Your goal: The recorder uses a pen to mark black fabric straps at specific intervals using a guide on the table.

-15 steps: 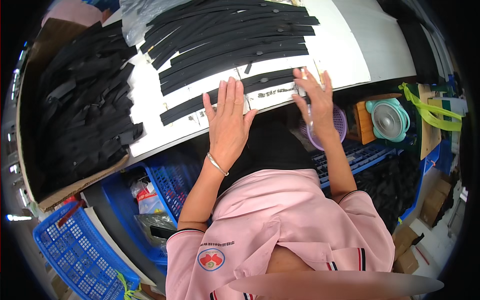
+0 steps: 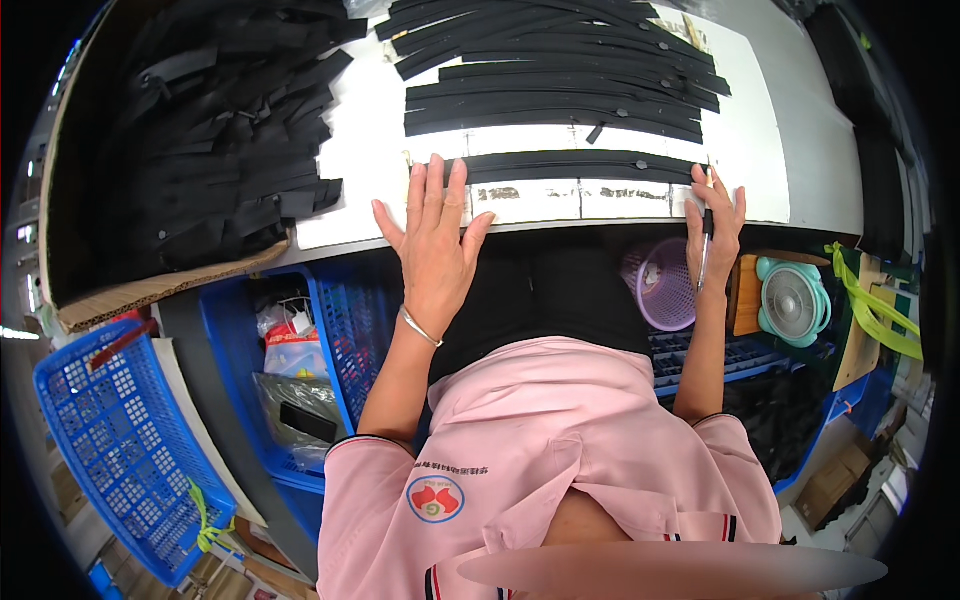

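Left hand (image 2: 432, 245) lies flat, fingers spread, at the near strip's (image 2: 580, 167) left end. Right hand (image 2: 715, 232), formerly beside it, now sits at the right end, gripping a pen (image 2: 705, 245). Strip looks pinned flat on the table (image 2: 370, 150).

The left hand (image 2: 432, 235) lies flat and palm down at the near edge of the white counter (image 2: 350, 180), fingers straight and slightly spread, thumb out to the side, a thin silver bangle round its wrist. The right hand (image 2: 714, 225) rests at the same edge further right, fingers curled about a slim dark pen (image 2: 706, 235) held upright. Both bare forearms reach up from short pink sleeves, elbows bent.
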The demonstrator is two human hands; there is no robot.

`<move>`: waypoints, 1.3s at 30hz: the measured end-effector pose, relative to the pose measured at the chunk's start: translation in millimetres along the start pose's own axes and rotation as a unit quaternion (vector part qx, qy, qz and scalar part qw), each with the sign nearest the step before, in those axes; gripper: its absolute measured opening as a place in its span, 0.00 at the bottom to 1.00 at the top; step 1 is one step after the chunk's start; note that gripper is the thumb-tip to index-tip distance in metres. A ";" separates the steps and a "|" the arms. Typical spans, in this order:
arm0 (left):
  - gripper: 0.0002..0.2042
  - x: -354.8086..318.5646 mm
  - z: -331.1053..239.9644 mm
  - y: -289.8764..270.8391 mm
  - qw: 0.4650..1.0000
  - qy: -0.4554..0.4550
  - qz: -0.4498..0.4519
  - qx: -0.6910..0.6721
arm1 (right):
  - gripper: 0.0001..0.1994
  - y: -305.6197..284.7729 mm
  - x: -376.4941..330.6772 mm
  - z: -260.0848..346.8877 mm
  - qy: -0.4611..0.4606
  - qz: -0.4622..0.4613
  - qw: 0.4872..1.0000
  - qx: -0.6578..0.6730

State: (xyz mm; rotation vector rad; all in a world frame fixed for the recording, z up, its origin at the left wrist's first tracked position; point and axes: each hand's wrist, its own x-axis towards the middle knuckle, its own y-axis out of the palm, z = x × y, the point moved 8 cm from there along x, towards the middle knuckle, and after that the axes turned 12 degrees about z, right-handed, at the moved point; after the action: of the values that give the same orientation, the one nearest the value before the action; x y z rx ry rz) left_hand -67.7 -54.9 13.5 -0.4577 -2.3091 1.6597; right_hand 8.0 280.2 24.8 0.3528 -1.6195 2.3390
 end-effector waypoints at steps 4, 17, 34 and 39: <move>0.32 0.0 2.5 -1.4 1.000 -0.008 -0.012 -0.017 | 0.12 -2.7 9.7 9.1 0.025 0.022 0.999 -0.001; 0.34 0.5 2.8 -3.2 0.998 -0.006 -0.034 -0.046 | 0.07 95.1 93.5 162.4 0.074 0.144 0.856 0.492; 0.35 0.1 3.4 -4.3 0.998 -0.003 -0.047 -0.040 | 0.08 110.0 96.2 176.9 -0.036 0.118 0.911 0.393; 0.35 0.0 5.2 -4.4 0.998 -0.006 -0.045 -0.048 | 0.10 115.9 92.8 175.1 -0.022 0.188 0.878 0.440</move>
State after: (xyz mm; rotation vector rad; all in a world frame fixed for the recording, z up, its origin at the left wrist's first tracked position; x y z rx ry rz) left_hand -70.2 -60.8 16.1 -0.3574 -2.3895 1.5191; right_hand -112.4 84.9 16.5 0.2668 -0.5418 3.2815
